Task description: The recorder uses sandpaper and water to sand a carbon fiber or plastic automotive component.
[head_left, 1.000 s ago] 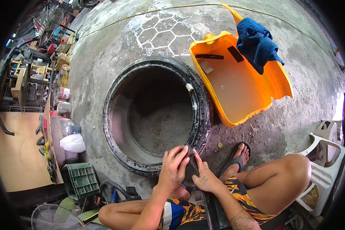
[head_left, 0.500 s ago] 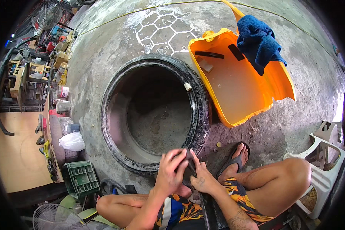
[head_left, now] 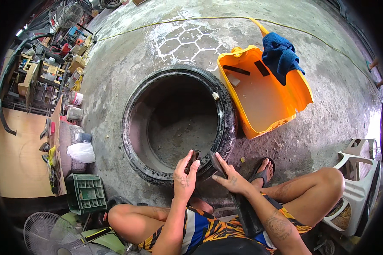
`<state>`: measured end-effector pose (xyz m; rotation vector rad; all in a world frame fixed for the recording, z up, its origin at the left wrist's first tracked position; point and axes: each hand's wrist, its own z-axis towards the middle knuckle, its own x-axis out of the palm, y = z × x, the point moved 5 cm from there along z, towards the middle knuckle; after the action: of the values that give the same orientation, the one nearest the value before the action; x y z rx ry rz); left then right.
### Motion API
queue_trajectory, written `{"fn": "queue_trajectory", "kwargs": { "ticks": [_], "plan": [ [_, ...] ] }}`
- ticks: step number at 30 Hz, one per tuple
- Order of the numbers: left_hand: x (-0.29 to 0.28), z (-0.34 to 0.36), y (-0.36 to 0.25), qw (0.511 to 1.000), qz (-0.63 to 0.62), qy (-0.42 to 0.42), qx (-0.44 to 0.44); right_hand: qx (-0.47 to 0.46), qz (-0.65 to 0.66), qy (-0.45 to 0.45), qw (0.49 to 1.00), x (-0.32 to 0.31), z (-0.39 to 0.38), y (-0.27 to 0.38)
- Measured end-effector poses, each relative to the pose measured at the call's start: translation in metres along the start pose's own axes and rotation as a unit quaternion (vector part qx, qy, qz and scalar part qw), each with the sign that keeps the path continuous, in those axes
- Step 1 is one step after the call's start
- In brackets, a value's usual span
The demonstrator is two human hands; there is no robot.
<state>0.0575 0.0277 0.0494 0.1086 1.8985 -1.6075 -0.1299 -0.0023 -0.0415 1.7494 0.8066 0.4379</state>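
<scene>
My left hand (head_left: 184, 178) is closed around a small dark block (head_left: 193, 160), pinched between thumb and fingers over the near rim of a tyre. My right hand (head_left: 233, 180) grips the upper end of a long black strip-like piece (head_left: 247, 214), which slants down onto my lap. What kind of part it is I cannot tell. A gap separates the dark block from the strip. In front of me the large black tyre (head_left: 129, 157) lies flat on the concrete, with a small whitish piece (head_left: 215, 96) on its right rim.
Beyond the tyre at right stands a cut-open orange container (head_left: 304, 94) of cloudy water, dark strips inside and a blue cloth (head_left: 281, 55) over its edge. A white plastic chair (head_left: 356, 187) lies at right. A green crate (head_left: 86, 193) and a fan (head_left: 51, 233) are at left.
My hands have moved apart: the left has drawn away from the strip with the dark block, and the right has shifted slightly right. The strip's lower end has swung right. The view has shifted a little.
</scene>
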Motion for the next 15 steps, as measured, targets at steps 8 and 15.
{"fn": "queue_trajectory", "kwargs": {
  "ticks": [8,15],
  "plan": [
    [-0.007,-0.02,-0.005,0.995,0.064,-0.008,0.074,-0.019,-0.011,-0.053,0.998,0.009,-0.006,0.004],
    [0.001,-0.011,-0.037,0.99,0.107,0.075,0.056,0.007,0.08,-0.07,0.994,0.006,0.003,0.005]
  ]
}}
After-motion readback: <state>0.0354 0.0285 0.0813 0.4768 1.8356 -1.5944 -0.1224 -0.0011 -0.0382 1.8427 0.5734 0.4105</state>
